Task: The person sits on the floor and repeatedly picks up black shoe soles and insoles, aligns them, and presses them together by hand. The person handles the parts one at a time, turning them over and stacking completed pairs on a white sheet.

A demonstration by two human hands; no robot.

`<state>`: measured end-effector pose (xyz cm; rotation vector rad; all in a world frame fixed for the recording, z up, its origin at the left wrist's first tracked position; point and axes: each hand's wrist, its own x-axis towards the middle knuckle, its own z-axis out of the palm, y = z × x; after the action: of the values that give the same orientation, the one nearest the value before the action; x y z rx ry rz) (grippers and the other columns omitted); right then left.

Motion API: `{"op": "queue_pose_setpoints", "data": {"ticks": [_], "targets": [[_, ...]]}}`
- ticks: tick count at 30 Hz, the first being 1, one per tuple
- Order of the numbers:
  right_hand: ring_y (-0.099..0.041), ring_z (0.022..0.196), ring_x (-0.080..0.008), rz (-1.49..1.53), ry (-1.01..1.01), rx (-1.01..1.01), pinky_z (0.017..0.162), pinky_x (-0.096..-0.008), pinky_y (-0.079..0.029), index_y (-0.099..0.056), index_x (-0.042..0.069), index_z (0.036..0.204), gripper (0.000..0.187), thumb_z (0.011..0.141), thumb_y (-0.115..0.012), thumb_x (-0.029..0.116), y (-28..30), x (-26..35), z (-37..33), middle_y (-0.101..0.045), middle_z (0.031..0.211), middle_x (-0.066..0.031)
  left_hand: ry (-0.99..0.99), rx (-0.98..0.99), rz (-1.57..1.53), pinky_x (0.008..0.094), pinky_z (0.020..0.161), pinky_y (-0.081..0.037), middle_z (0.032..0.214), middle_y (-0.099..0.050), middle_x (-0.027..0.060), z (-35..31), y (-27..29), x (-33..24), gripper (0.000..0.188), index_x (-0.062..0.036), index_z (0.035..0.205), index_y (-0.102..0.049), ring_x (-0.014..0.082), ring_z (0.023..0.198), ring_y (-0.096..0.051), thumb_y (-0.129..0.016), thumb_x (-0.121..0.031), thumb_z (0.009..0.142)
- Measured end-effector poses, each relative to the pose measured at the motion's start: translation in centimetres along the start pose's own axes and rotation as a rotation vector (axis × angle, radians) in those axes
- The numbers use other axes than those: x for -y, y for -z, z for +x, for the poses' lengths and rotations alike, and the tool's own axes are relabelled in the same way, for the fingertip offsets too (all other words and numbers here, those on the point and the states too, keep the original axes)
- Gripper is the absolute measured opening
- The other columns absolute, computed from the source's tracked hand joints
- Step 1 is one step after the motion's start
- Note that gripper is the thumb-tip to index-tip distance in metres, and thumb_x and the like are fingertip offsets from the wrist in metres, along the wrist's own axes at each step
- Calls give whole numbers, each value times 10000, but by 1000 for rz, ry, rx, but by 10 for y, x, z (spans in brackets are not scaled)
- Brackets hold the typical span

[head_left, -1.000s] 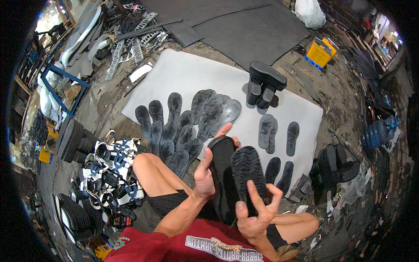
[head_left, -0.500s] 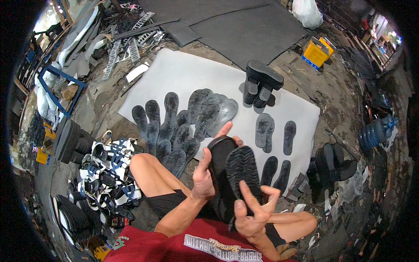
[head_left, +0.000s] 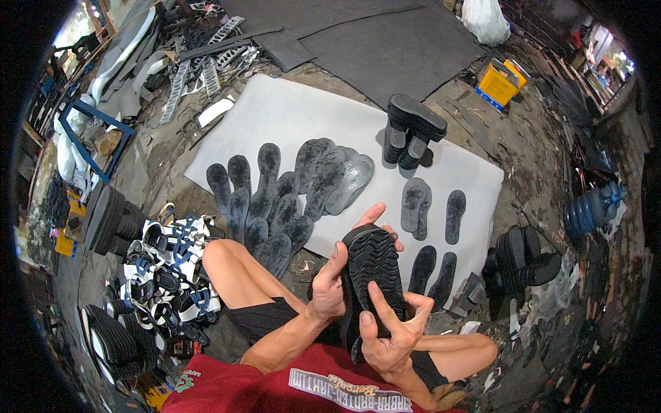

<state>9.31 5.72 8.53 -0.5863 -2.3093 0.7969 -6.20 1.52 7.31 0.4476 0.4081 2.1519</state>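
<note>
Over my lap, my left hand grips a thick black sole by its left side and toe end, the fingers showing past the toe. A black outsole with wavy tread lies against that sole and covers most of it, tread facing up. My right hand holds the outsole near the heel, with thumb and index finger on the tread and the other fingers bent at the right edge. Ahead, several dark flat sole pieces lie on a pale sheet. Two pairs of them are further right.
A stack of thick black soles stands on the sheet's far part. White and navy sandal uppers are heaped at my left, near more black soles. Other black soles lie at right. A yellow container sits far right.
The treaded outsole has moved left and up onto the thick sole; before, it was offset to the right. My right hand shifted slightly left with it. The left hand moved slightly right.
</note>
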Motion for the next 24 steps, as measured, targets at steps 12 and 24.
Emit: {"op": "queue_pose_setpoints", "data": {"ticks": [12, 24], "targets": [[-500, 1020, -342, 54, -32, 28, 923, -419, -502, -825, 168, 1321, 458, 884, -823, 306, -1, -1, 3, -608, 1037, -170, -9, 4, -19, 391, 1153, -499, 1451, -540, 148, 1, 7, 3, 989, -18, 1737, -131, 270, 1347, -570, -583, -592, 1070], [-499, 1040, -335, 69, -36, 75, 945, -426, -496, -804, 137, 1345, 465, 897, -814, 264, 4, 7, 13, -729, 1063, -145, -23, -2, -14, 403, 1180, -446, 1423, -544, 157, 1, 7, 1, 963, -6, 1724, -178, 267, 1320, -569, -578, -590, 1070]]}}
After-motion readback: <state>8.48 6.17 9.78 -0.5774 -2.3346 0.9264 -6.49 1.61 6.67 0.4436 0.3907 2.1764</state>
